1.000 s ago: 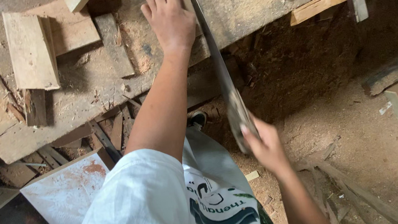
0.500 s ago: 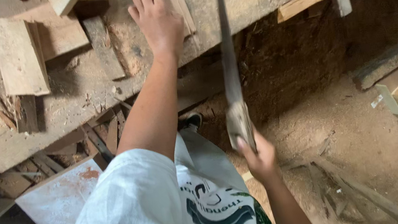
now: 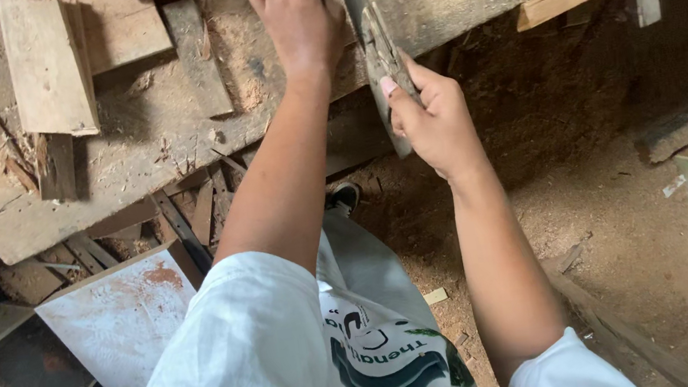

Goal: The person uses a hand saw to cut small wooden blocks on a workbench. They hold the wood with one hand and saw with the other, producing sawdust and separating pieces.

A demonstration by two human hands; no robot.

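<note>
Fingers (image 3: 402,94) of right hand (image 3: 432,126) clamped round handle of handsaw (image 3: 370,37), blade running up across edge of rough wooden bench (image 3: 140,170). Left hand (image 3: 298,17) flat on bench top just left of blade, fingers together and extended. Sawdust and offcut boards (image 3: 48,63) scattered over bench. Below: dirt floor (image 3: 629,237) strewn with scraps, pale stained panel (image 3: 119,322) leaning lower left.

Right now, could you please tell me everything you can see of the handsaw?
The handsaw has a thin grey metal blade and a worn, pale handle. It stands on edge across the front edge of the sawdust-covered workbench, blade running up out of view. The right hand grips the handle; the left hand lies flat on the bench just beside the blade.
</note>
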